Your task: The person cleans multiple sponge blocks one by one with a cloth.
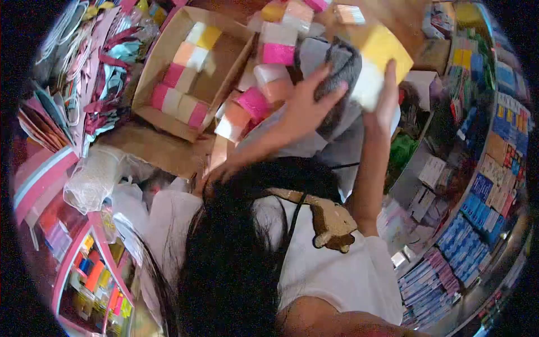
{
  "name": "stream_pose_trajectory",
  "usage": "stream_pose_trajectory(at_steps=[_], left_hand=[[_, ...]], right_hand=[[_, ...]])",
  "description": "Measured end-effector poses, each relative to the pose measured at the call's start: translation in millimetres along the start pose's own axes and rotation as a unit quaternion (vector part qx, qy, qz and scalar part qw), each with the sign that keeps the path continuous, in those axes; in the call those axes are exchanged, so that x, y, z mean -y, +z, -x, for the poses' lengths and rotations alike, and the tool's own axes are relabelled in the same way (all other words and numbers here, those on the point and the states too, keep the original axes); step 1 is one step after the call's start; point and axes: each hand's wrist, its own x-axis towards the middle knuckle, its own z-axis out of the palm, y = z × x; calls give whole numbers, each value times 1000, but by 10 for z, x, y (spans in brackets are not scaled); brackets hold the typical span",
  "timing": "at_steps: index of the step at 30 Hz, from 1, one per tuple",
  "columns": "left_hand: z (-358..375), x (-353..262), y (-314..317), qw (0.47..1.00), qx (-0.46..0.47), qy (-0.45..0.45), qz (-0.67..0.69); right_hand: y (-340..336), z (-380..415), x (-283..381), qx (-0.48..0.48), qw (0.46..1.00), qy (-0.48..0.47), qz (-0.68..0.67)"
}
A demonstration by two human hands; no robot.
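Note:
My left hand [314, 98] has its fingers wrapped round a dark grey cloth [339, 70], which is bunched up. My right hand [387, 92] grips the side of a yellow-and-white block [379, 62] that looks like a wrapped pack, held up just right of the cloth. The block's edges are slightly blurred. Beneath both hands lies a lighter grey fabric [342, 132] over my lap. Several similar packs in pink, peach and white, such as a pink-and-beige pack [279, 45], are piled left of the cloth.
An open cardboard box [147, 95] to the left holds rows of two-coloured packs. Paper bags [92, 67] hang at far left above a clear plastic bag [92, 180]. Shelves of small boxes [483, 191] curve along the right. A loose pack [349, 15] lies on the floor ahead.

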Motion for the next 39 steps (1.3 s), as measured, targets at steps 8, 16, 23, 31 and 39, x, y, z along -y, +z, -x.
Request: stream_pose_trajectory(at_steps=[8,16,23,31,39], left_hand=[[-775,328,-812,990,-98,-21,103],[-629,975,-1893,957,-274,-6,-93],[-496,1862,-2739,781,-184,-270,-532],[-1056,3145,-3356,631,19,-240,-737],[-1362,3543,-3278,503,4,-250,-827]], right_hand=[[503,110,-551,111,962,131,214],[590,-665,-1570,220,871,10,439],[623,-541,-1570,179,662,-36,727],[658,-593,-1624,214,756,-58,616],[955,-554,-1550,248,755,-79,602]])
